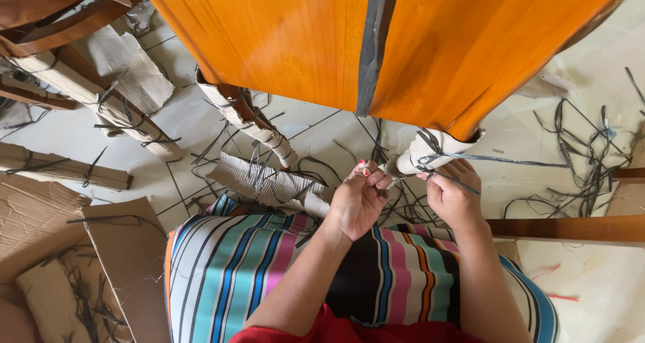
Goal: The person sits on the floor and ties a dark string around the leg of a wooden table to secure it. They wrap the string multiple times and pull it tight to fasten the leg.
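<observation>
An orange polished wooden table top (289, 40) fills the upper view. Its near leg (430, 151) is wrapped in pale paper and bound with grey plastic strapping (510, 160). My left hand (359, 198) pinches a thin grey strap end just left of that wrapped leg. At the leg's base, my right hand (453, 195) grips another piece of the strap. Both hands sit close together, above my lap in a striped skirt (269, 262).
A second wrapped leg (259, 124) stands to the left. Corrugated cardboard pieces (127, 67) and flat sheets (121, 262) lie on the tiled floor at left. Cut grey straps (591, 155) litter the floor at right. A wooden rail (571, 229) runs along the right side.
</observation>
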